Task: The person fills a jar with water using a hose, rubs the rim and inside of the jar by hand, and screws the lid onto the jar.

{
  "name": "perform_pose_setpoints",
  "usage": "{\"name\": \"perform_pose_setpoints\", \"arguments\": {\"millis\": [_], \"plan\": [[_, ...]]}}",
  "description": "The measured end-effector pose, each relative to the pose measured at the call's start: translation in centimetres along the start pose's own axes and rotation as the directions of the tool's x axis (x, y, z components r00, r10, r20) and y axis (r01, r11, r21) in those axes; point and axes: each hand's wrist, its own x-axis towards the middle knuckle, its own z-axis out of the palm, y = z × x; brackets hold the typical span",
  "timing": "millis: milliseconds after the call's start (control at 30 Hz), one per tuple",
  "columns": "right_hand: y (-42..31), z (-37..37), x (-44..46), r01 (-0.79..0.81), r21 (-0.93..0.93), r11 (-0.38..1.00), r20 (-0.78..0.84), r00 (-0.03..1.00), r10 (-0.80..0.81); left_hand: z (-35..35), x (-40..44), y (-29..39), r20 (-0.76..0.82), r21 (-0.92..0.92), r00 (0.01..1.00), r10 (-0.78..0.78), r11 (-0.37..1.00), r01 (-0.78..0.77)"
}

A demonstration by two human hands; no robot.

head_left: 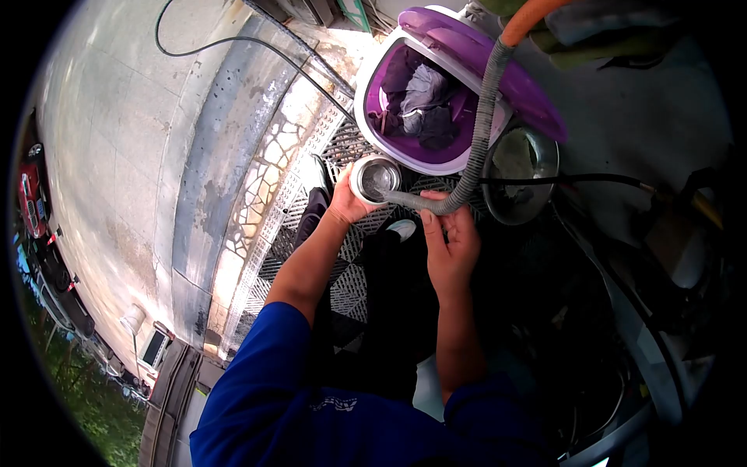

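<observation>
My left hand [348, 201] is wrapped around the side of a round, white-rimmed container [355, 180] with a silvery inside. Its mouth faces up towards me. A grey corrugated hose [484, 117] curves down from the upper right, and its end reaches the container's mouth. Whether the tip goes inside or only rests on the rim, I cannot tell. The thumb and fingers of my right hand [455, 237] grip this hose just behind its end. Close above both hands stands a white and purple tub [366, 128] with dark cloths [426, 97] in it.
A purple lid [537, 93] leans open on the tub's right. Beside it sits a metal basin [552, 159], crossed by a black cable [591, 178]. Patterned grating [348, 292] lies underfoot. More black cable [233, 39] runs over the paving at upper left.
</observation>
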Motion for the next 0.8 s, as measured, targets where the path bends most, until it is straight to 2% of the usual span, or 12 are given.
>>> {"name": "perform_pose_setpoints", "arguments": {"millis": [133, 333, 400, 533, 600, 800], "plan": [[-0.4, 0.0, -0.2, -0.041, 0.027, 0.999, -0.001, 0.999, 0.041, 0.1, 0.1, -0.1, -0.005, -0.001, 1.000, -0.019, 1.000, 0.019], [0.0, -0.2, -0.4, 0.001, -0.012, 1.000, -0.022, 1.000, -0.001, 0.6, -0.2, -0.1, -0.020, 0.007, 1.000, -0.024, 1.000, 0.024], [0.0, -0.3, -0.3, 0.015, -0.034, 0.999, -0.023, 1.000, -0.016, 0.5, -0.1, 0.0, 0.039, -0.013, 0.998, -0.047, 0.999, 0.048], [0.2, -0.3, -0.4, 0.023, -0.022, 1.000, -0.017, 1.000, -0.023, 0.6, -0.3, 0.0, 0.007, 0.011, 0.999, -0.035, 0.999, 0.035], [0.1, -0.4, -0.4, 0.024, -0.032, 0.999, -0.020, 0.999, -0.025, 0.0, 0.1, 0.1, 0.086, -0.032, 0.995, -0.052, 0.998, 0.055], [0.2, -0.2, -0.5, 0.007, -0.022, 1.000, -0.004, 1.000, -0.007, -0.7, 0.7, 0.1, 0.045, -0.023, 0.998, -0.044, 0.999, 0.045]]}}
